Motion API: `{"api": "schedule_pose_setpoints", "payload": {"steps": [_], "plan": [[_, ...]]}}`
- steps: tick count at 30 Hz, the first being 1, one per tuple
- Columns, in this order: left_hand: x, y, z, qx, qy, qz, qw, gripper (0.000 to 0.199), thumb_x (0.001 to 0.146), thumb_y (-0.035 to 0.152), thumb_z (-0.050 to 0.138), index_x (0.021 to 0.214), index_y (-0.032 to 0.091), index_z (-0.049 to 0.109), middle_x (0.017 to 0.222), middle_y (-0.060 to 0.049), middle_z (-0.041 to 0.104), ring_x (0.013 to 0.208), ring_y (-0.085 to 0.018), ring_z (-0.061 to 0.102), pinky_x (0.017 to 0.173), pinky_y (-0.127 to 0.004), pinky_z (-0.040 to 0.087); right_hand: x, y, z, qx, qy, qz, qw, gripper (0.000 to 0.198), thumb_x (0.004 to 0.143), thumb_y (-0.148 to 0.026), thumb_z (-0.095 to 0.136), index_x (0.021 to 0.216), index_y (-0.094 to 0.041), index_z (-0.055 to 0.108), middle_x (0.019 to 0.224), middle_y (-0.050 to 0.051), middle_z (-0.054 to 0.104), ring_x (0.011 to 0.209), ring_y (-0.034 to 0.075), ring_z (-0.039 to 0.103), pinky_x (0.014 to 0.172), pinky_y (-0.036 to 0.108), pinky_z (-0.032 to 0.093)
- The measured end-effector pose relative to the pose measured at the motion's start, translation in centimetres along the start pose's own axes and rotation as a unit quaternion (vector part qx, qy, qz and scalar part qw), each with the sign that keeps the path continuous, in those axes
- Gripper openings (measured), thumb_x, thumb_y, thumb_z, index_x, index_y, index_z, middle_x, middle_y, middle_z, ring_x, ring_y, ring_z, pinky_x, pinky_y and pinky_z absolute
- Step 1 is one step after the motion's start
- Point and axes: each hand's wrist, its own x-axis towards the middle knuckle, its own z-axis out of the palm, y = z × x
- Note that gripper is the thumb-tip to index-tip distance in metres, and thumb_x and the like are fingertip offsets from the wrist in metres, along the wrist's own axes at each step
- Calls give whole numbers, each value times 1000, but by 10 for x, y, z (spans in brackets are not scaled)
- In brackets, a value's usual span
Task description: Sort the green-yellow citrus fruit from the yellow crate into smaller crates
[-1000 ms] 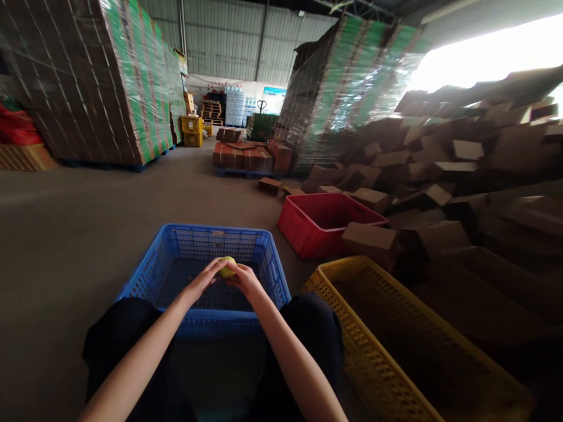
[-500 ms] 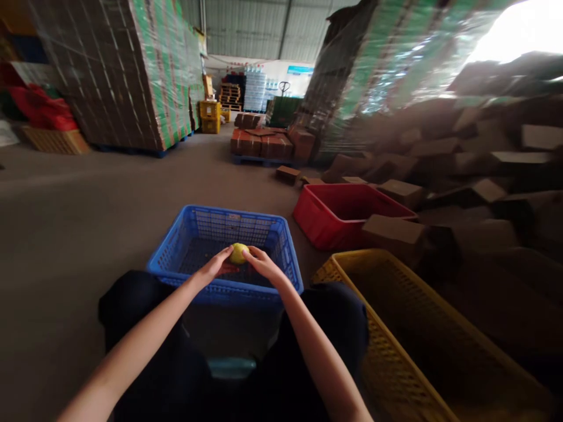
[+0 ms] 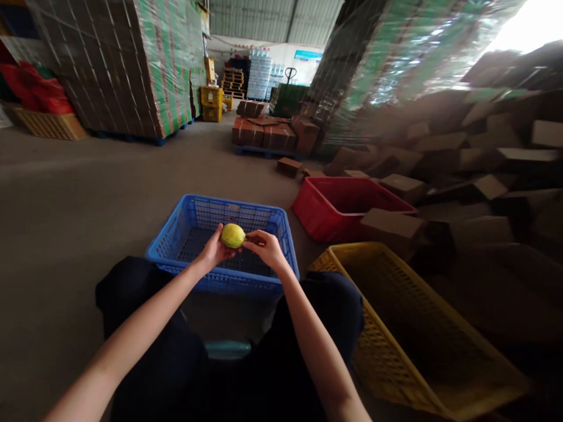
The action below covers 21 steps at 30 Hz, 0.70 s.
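A yellow lemon [image 3: 233, 235] with a greenish underside is held above the blue plastic crate [image 3: 246, 275]. My left hand [image 3: 214, 251] cups it from the left and below, thumb against its side. At its pointed right end, the thumb and fingers of my right hand [image 3: 266, 248] are pinched together, touching the tip. Whether a stem is between those fingertips is too small to make out. Between my knees, the crate shows a dark grid floor with a few small specks.
A red tub [image 3: 321, 211] stands beyond the crate to the right, and a yellow basket [image 3: 387, 346] lies close by my right knee. Cardboard boxes [image 3: 391, 225] are heaped at the right. Wrapped pallet stacks [image 3: 109, 70] rise behind, with a low pallet of brown cartons [image 3: 264, 133] between them.
The lemon has come up slightly and turned, showing its pointed end to the right. My left hand now supports it from below, while my right fingers have shifted to its tip.
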Motion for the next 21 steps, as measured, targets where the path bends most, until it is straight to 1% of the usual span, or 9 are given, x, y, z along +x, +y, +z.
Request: {"api": "schedule_pose_setpoints", "payload": {"steps": [3, 6, 10, 15, 21], "plan": [[3, 1, 0, -2, -11, 12, 1000, 71, 96, 56, 18, 112, 4, 63, 64, -12, 68, 45, -14, 60, 41, -21, 44, -2, -8, -4, -49, 28, -51, 997, 21, 77, -40, 66, 75, -19, 71, 66, 1, 64, 60, 13, 54, 57, 26, 42], [6, 1, 1, 7, -10, 14, 1000, 69, 96, 57, 20, 112, 5, 63, 64, -11, 69, 45, -15, 60, 40, -21, 42, -4, -12, -5, -94, 46, -90, 990, 15, 80, -32, 63, 76, -20, 71, 72, 2, 65, 63, 14, 55, 59, 26, 43], [6, 1, 3, 2, -11, 21, 1000, 68, 96, 56, 19, 103, 6, 65, 64, -11, 69, 48, -15, 62, 41, -21, 44, -5, -15, -6, -118, 41, -117, 985, 11, 82, -28, 63, 81, -20, 72, 77, 4, 68, 65, 15, 58, 60, 26, 45], [4, 1, 3, -10, -16, 15, 1000, 71, 95, 57, 16, 97, 6, 66, 60, -12, 67, 46, -15, 60, 42, -22, 44, -7, -19, -4, -135, 50, -144, 979, 11, 84, -27, 63, 82, -20, 72, 75, 3, 67, 65, 15, 58, 60, 26, 47], [1, 2, 4, -12, -8, 7, 1000, 73, 95, 58, 15, 97, 6, 66, 57, -11, 65, 46, -15, 60, 41, -21, 44, -8, -20, 0, -143, 67, -181, 971, 10, 85, -24, 62, 81, -20, 70, 76, 3, 67, 64, 15, 58, 62, 27, 47]]}}
